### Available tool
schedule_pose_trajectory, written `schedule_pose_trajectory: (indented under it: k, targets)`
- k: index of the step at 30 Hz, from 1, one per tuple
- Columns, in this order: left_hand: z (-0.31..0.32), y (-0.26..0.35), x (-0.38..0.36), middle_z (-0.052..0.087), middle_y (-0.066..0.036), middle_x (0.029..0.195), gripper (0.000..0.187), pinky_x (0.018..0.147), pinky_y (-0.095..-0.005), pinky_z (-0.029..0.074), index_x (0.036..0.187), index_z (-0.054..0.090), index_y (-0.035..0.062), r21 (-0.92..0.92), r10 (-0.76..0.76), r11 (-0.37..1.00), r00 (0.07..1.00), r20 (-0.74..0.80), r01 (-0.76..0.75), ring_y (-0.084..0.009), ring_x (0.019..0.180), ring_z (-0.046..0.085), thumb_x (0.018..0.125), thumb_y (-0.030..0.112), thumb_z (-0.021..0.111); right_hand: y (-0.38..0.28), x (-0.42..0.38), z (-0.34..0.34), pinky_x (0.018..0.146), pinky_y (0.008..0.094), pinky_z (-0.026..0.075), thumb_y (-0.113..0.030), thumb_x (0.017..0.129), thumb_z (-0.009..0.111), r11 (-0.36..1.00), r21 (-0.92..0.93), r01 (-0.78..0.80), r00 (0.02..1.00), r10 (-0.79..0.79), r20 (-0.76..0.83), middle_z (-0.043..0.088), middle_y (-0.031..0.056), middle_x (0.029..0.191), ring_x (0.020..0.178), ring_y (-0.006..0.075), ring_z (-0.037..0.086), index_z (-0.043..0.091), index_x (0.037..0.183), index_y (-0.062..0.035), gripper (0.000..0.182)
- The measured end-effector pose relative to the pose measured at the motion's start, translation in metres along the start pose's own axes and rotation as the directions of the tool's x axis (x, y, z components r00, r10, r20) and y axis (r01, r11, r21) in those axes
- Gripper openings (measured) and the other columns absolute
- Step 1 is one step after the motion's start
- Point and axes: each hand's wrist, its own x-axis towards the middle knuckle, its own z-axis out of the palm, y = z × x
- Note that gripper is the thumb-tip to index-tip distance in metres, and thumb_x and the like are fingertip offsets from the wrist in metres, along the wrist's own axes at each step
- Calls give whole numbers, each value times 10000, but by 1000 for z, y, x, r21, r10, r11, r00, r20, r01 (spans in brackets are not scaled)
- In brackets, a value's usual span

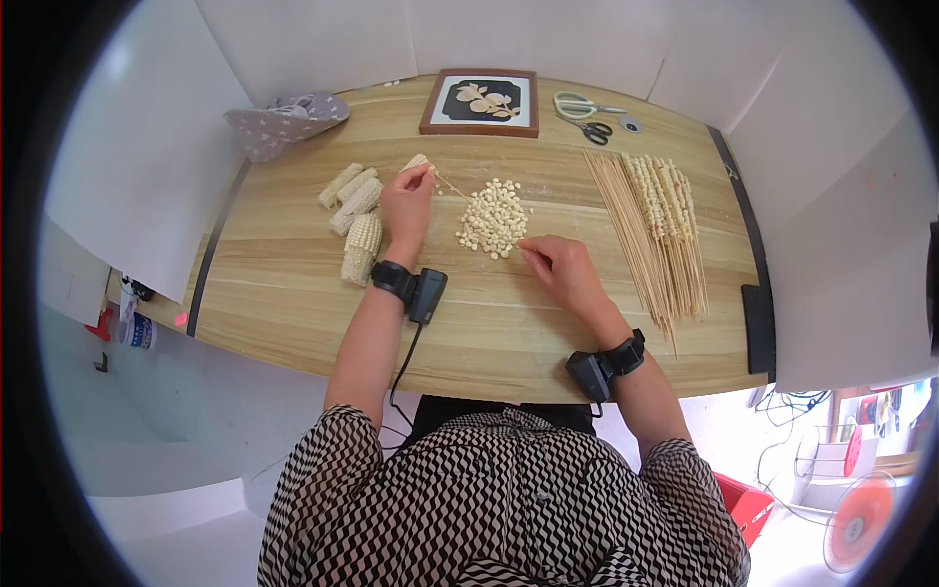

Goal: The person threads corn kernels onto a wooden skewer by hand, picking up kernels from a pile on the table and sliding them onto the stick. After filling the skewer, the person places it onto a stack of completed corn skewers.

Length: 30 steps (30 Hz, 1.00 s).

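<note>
A heap of pale corn kernels point(493, 218) lies on the wooden table point(469, 323). My left hand point(408, 201) is closed on a thin wooden skewer point(451, 185), whose far end points toward the heap. Just beyond that hand's fingertips is a piece of corn cob point(417, 161). At the right edge of the heap, my right hand point(562, 269) has its thumb and finger pinched together near a kernel; what sits between the fingertips is too small to make out. Left of my left hand lie stripped cobs point(360, 203) and a cob with kernels point(362, 245).
On the right lie bare skewers point(636, 245) beside skewers threaded with kernels point(665, 196). Toward the back are a framed picture point(480, 102), scissors point(577, 106), smaller black-handled scissors point(596, 131) and a grey star-patterned cloth item point(289, 122).
</note>
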Motion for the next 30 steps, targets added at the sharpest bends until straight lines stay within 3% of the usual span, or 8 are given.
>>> schedule_pose_trajectory:
  k: [1, 8, 10, 19, 26, 29, 30]
  targets:
    - [1, 5, -2, 669, -54, 774, 167, 615, -207, 476, 953, 675, -36, 115, 71, 991, 997, -5, -70, -80, 673, 605, 811, 45, 643, -1, 0, 0, 648, 367, 496, -56, 801, 607, 1000, -2, -1, 1000, 1, -3, 641, 184, 827, 739, 341, 620, 651, 919, 11, 142]
    - [10, -2, -9, 669, -63, 764, 158, 591, -212, 466, 942, 679, -29, 81, 82, 993, 996, 39, -85, -78, 641, 588, 810, 50, 641, -1, 0, 0, 648, 368, 494, -57, 803, 606, 1000, 1, -22, 1000, 22, -18, 639, 190, 819, 737, 343, 619, 652, 922, 14, 146]
    - [17, -5, -15, 670, -67, 785, 155, 588, -209, 465, 944, 676, -34, 1, 102, 995, 982, 161, -104, -73, 646, 585, 816, 43, 634, 1, 0, 0, 616, 329, 485, -42, 806, 601, 1000, -19, 16, 999, -17, -40, 643, 174, 803, 693, 297, 626, 656, 939, 6, 152]
    - [27, 15, -33, 677, -76, 829, 166, 633, -206, 493, 978, 662, -45, -61, 54, 998, 936, 347, -35, -90, 718, 620, 831, 11, 608, 8, 1, 0, 637, 337, 490, -56, 811, 611, 998, -37, -41, 996, 38, -86, 646, 179, 820, 719, 304, 630, 654, 951, -2, 156]
    - [33, 9, -38, 680, -82, 839, 184, 637, -205, 496, 1004, 657, -36, -75, 67, 996, 914, 399, -41, -97, 723, 628, 836, 0, 591, 10, 1, 0, 646, 335, 491, -58, 814, 608, 998, -37, -51, 994, 48, -98, 648, 180, 829, 727, 305, 632, 652, 945, 7, 152]
    - [32, 10, -37, 684, -88, 839, 179, 632, -211, 495, 1002, 658, -27, -74, 48, 997, 914, 402, -19, -101, 717, 630, 845, 22, 587, 9, 2, 0, 653, 374, 491, -57, 800, 603, 998, -19, -52, 992, 49, -113, 637, 193, 812, 739, 345, 619, 649, 917, 19, 146]
    - [32, 11, -35, 680, -72, 843, 182, 641, -214, 491, 1011, 653, -24, -23, 85, 996, 930, 356, -83, -98, 716, 617, 849, 25, 585, 11, 2, 0, 653, 375, 491, -56, 800, 604, 998, -27, -56, 992, 52, -119, 638, 192, 813, 740, 345, 619, 649, 916, 16, 145]
